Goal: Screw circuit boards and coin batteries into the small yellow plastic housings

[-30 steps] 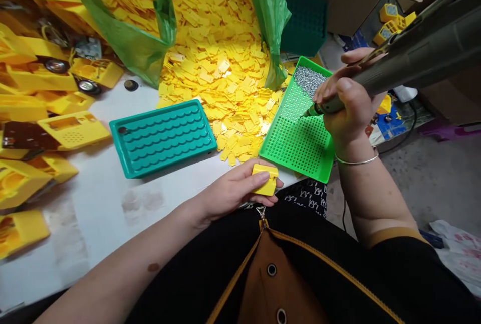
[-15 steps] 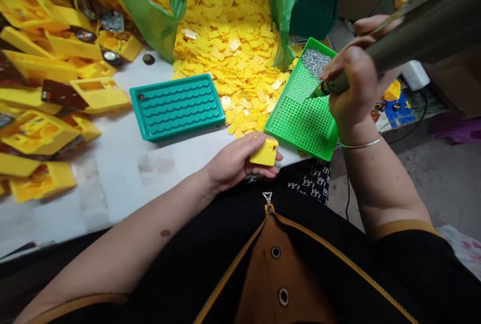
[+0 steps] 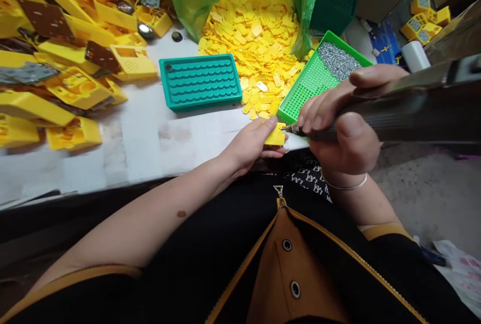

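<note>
My left hand is closed round a small yellow plastic case with a dotted hole pattern, held near the table's front edge. In my right hand is a dark power screwdriver, lying almost level. Its tip meets the right side of the yellow case; whether a screw sits on the tip is too small to tell. Just behind my right hand is a bright green perforated tray, with a heap of small silver screws at its far end.
A teal ridged tray sits left of the green one. Behind them, many small yellow pieces spill from a green plastic bag. Opened yellow housings with wires and speakers crowd the left. Several yellow cases lie at the far right.
The screwdriver has moved from over the green tray toward me and left, its tip now at the yellow case. The camera view has shifted, so the table contents appear further right.
</note>
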The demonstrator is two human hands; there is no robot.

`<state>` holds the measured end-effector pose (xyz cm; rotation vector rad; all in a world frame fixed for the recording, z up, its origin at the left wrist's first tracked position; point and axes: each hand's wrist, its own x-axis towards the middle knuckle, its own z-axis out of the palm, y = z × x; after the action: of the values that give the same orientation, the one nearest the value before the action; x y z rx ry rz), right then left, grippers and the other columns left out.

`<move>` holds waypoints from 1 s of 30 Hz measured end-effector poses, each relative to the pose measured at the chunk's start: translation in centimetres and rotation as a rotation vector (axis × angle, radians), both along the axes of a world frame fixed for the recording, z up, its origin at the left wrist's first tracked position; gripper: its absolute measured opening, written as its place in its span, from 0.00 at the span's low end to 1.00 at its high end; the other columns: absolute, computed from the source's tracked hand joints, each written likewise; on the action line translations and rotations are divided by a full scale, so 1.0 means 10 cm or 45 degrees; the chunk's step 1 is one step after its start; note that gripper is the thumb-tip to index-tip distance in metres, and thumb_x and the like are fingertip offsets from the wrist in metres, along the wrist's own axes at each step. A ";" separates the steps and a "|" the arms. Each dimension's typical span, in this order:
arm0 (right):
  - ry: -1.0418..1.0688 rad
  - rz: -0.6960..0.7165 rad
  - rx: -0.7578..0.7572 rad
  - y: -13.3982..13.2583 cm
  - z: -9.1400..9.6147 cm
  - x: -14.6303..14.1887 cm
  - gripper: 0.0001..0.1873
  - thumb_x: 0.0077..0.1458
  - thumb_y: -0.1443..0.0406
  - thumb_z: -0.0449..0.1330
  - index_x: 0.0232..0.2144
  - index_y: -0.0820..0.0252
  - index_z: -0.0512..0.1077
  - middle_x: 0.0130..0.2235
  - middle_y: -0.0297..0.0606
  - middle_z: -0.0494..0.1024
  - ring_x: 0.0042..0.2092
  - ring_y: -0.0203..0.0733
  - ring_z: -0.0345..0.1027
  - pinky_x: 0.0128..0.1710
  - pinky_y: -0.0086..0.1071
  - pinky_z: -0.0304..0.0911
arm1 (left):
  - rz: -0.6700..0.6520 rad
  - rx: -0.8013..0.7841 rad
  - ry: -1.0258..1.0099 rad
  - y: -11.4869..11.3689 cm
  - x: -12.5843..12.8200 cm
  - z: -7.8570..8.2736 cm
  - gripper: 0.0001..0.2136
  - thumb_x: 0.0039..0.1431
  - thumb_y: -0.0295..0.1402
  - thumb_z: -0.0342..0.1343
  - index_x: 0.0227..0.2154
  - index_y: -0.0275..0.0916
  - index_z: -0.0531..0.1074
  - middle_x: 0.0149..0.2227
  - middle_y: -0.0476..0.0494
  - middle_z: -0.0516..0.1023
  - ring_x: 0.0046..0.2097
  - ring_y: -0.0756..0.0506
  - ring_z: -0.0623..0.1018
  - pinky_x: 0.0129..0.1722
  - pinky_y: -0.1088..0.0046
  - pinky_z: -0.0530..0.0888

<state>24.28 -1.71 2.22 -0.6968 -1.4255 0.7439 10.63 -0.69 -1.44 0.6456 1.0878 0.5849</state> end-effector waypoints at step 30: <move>-0.083 -0.120 -0.019 -0.02 0.00 -0.04 0.10 0.57 0.53 0.55 0.39 0.46 0.61 0.23 0.26 0.59 0.21 0.36 0.60 0.23 0.33 0.63 | -0.074 0.048 0.017 0.05 0.00 -0.03 0.11 0.62 0.41 0.53 0.35 0.37 0.67 0.31 0.45 0.76 0.26 0.50 0.78 0.28 0.74 0.78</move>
<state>23.87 -1.89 2.17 -0.8003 -1.4371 0.6641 10.66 -0.17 -1.74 0.7126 1.0695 0.5529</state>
